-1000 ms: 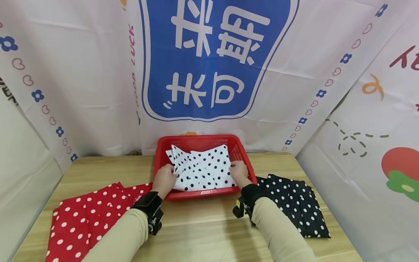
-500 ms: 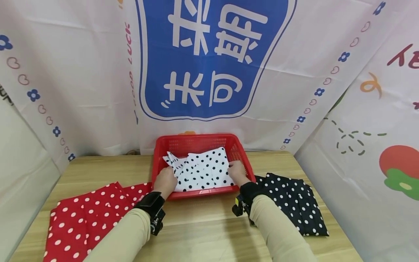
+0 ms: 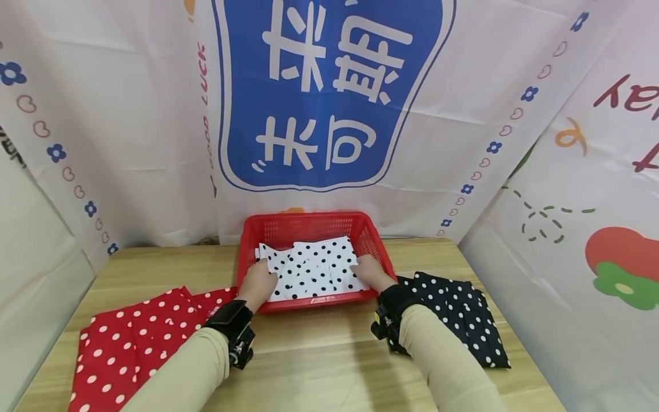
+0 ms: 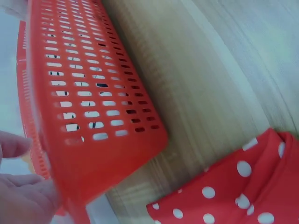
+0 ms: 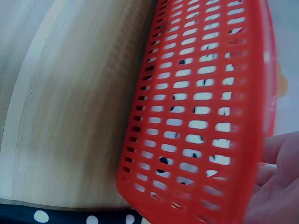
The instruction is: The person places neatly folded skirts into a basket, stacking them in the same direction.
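A white cloth with black dots point(image 3: 314, 269) lies folded in the red plastic basket point(image 3: 319, 301). My left hand point(image 3: 258, 281) reaches over the basket's front left corner, fingertips at the cloth's left edge. In the left wrist view its thumb and a finger point(image 4: 14, 144) stand apart beside the basket wall, with no cloth showing between them. At the front right, my right hand point(image 3: 372, 271) has its fingertips at the cloth's right edge. The basket rim hides part of those fingers in the right wrist view, so I cannot tell whether they pinch the cloth.
A red cloth with white dots point(image 3: 128, 343) lies on the wooden table point(image 3: 309, 366) at left, partly under the left forearm. A black cloth with white dots point(image 3: 458, 309) lies at right beside the other forearm. A printed curtain point(image 3: 154, 114) hangs behind the basket.
The white dotted cloth has settled lower and flatter in the basket, its raised left corner now down. Both hands stay near its two ends; the right has shifted slightly left.
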`<state>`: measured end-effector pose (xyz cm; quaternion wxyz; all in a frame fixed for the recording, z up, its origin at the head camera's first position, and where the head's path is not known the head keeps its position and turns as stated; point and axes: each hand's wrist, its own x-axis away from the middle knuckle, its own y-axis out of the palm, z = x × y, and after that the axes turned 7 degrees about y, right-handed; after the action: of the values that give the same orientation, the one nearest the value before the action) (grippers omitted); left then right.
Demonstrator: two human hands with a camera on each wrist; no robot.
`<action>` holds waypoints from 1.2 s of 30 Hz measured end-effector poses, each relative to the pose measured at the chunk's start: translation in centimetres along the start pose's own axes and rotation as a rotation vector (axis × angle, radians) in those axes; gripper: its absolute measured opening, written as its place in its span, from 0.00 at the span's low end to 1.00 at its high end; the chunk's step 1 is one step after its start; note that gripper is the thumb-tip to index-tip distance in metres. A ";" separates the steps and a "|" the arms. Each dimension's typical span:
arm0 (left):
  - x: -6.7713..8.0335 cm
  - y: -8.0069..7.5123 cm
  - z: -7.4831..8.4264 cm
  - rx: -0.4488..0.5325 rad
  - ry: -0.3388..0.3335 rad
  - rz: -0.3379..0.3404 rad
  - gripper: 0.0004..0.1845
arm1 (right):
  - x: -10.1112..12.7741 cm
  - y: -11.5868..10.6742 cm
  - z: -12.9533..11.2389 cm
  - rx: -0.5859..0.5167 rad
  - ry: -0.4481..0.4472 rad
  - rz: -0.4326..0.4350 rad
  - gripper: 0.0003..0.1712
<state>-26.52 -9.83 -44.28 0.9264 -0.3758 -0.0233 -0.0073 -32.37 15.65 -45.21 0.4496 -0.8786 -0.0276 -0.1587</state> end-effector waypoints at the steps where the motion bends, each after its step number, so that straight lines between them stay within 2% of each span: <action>1: 0.1 -0.1 0.1 0.017 0.008 -0.009 0.24 | 0.2 -0.1 0.0 -0.001 -0.011 0.002 0.20; 4: 0.4 -0.4 0.2 0.055 0.037 -0.034 0.29 | 0.8 -0.2 -0.1 -0.026 -0.039 0.002 0.23; 6: 0.7 -0.6 0.4 0.065 0.071 -0.026 0.30 | 1.4 -0.4 -0.2 -0.044 -0.074 0.007 0.23; 11: 1.8 -1.4 0.8 0.035 0.166 -0.008 0.35 | 3.3 -1.1 0.0 -0.053 -0.192 0.041 0.25; 18: 3.5 -2.0 0.5 -0.023 0.174 -0.051 0.42 | 5.3 -1.2 0.5 0.027 -0.363 0.072 0.28; 24: 4.5 -1.7 0.7 -0.072 0.229 -0.075 0.41 | 6.4 -1.1 0.4 0.049 -0.410 0.077 0.29; 30: 5.5 -1.6 0.8 -0.071 0.228 -0.109 0.43 | 7.3 -1.2 0.2 0.058 -0.433 0.094 0.29; 36: 7.1 -1.9 0.2 -0.112 0.264 -0.115 0.42 | 8.6 -1.1 0.7 0.098 -0.459 0.122 0.27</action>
<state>-19.50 -11.01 -42.48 0.8970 -0.4208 0.0775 -0.1111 -24.30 16.06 -42.11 0.4824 -0.8688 -0.0835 0.0743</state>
